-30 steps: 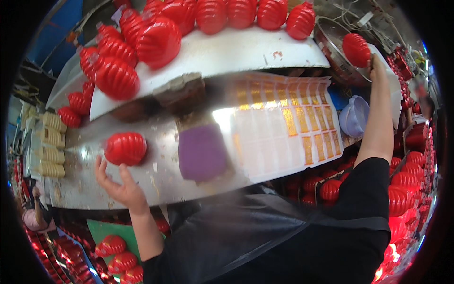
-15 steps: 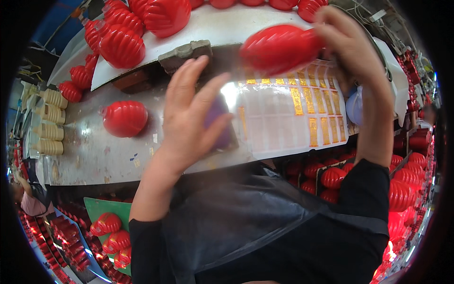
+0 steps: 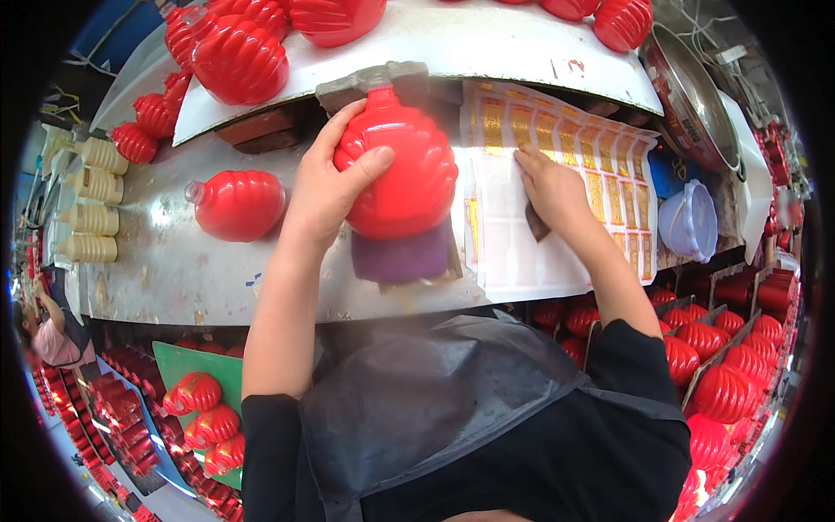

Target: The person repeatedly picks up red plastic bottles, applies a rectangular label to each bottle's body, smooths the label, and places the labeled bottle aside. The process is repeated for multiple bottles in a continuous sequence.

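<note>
A glossy red ribbed bottle (image 3: pixel 402 170) rests against a purple pad (image 3: pixel 400 254) on the metal table, neck pointing away from me. My left hand (image 3: pixel 335 170) grips its left side, thumb across the front. On the right, the fingertips of my right hand (image 3: pixel 554 187) are bent together at a sheet of gold labels (image 3: pixel 613 187). Below that palm sticks out a dark, flat, pointed piece (image 3: pixel 537 224); its full shape is hidden. Another red bottle (image 3: pixel 235 205) lies left of my left hand.
Several red bottles (image 3: pixel 239 61) crowd the raised white board (image 3: pixel 487 39) at the back. Cream bottles (image 3: pixel 94 184) line the table's left end. A pale blue bucket (image 3: pixel 688 222) and a large metal pan (image 3: pixel 696 96) stand right. A grey block (image 3: pixel 409 72) sits behind the held bottle.
The red bottle has come from my right hand at the upper right to the pad, where my left hand now holds it. My right hand has dropped to the label sheet.
</note>
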Demonstrator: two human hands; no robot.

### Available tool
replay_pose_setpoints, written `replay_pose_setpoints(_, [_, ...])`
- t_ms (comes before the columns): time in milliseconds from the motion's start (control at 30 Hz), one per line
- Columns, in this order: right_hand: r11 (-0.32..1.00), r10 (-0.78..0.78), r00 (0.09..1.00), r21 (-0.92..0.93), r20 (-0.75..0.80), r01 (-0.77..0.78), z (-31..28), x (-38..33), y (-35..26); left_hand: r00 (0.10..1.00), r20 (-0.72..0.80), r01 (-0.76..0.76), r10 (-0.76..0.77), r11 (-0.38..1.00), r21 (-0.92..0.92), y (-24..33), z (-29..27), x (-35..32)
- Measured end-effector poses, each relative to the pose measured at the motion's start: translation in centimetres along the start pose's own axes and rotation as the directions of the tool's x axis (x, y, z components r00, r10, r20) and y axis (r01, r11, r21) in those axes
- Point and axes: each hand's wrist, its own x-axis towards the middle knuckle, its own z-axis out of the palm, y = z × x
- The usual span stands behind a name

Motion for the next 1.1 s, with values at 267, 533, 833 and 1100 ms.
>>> replay_pose_setpoints(267, [0.985, -0.168, 0.983, -0.017, 0.075, 0.17, 0.2, -14.1, -4.2, 0.988, -0.152, 0.001, -0.02, 0.992, -0.127, -1.6, 0.3, 0.2])
replay_pose_setpoints(533, [0.922, -0.366, 0.929, -0.113, 0.061, 0.371, 0.3, -16.6, -3.6, 0.948, -0.043, -0.278, 0.314, 0.89, 0.363, -4.2, 0.0, -4.7])
replay_pose_setpoints(833, [0.577, 0.074, 0.855, 0.677, 0.514, -0.457, -6.4, -6.9, -4.2, 0.895, -0.008, -0.351, 0.447, 0.715, 0.604, -5.4, -0.5, -5.1])
replay_pose_setpoints(1100, [0.761, -0.368, 0.888, 0.459, -0.275, 0.458, -12.7, 3.1, -13.2, 0.892, -0.048, -0.387, 0.449, 0.815, 0.432, -3.2, -0.6, -3.3])
